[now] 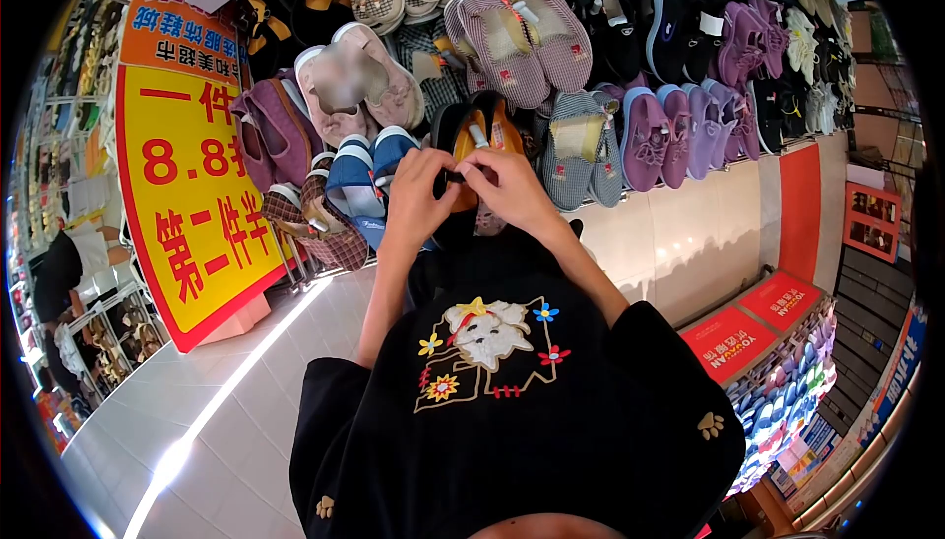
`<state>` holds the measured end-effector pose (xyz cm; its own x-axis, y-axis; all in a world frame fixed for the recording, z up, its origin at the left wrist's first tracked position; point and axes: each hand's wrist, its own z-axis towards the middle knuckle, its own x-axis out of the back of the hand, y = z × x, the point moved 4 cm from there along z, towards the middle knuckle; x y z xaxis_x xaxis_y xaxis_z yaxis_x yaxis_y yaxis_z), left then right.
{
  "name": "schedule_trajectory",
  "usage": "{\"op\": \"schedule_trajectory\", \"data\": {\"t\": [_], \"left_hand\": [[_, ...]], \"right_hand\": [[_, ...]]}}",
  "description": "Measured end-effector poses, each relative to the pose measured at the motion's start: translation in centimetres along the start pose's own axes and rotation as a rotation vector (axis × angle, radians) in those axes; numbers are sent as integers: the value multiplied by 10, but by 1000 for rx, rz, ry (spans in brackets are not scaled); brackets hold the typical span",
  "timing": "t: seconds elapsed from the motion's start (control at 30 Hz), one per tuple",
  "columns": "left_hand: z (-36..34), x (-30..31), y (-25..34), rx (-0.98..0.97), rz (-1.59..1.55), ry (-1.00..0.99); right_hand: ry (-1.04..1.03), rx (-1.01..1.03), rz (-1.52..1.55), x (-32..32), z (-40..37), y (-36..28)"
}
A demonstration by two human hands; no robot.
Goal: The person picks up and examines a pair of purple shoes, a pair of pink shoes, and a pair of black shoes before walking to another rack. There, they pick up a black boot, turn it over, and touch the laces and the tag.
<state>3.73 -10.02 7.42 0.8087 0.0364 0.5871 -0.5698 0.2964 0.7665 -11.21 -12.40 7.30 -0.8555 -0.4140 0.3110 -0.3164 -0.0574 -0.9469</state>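
Ideally, left hand [421, 190] and right hand [504, 185], both apparently pinching the black shoe [465, 148], press lightly, sparing its shape.

Rack [795, 142] before us. Our left hand [418, 190] and right hand [507, 185] at flats [508, 133], near edge, centre. Left of flats: slides [354, 185], then slip-ons [317, 224]. Right: house slippers [568, 150], then lace-up shoes [645, 140]. Far beyond flats: window-top slippers [559, 47]. Left of rack: price sign [197, 204]. Near right, apart from rack: footwear rows [783, 411], placards [730, 342] along far edge.
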Motion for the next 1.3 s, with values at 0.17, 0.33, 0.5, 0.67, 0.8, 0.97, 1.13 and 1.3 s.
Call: {"op": "schedule_trajectory", "data": {"t": [0.17,0.33,0.5,0.67,0.8,0.97,1.13,1.3], "left_hand": [[-2,0,-5,227,-49,-62],[7,3,7,172,-114,-78],[44,46,32,54,-8,-8],[81,71,50,-151,125,26],[92,94,71,-121,98,27],[89,95,59,-24,38,71],[77,88,44,126,-114,71],[69,79,35,191,-212,53]], "right_hand": [[172,-14,-117,53,0,16],[-138,105,-552,54,-4,47],[-128,180,-284,75,22,-36],[-127,246,-417,84,48,-91],[-65,452,-465,84,48,-136],[-102,446,-505,75,62,-124],[-168,438,-440,62,64,-110],[-310,427,-366,46,73,-90]]}}
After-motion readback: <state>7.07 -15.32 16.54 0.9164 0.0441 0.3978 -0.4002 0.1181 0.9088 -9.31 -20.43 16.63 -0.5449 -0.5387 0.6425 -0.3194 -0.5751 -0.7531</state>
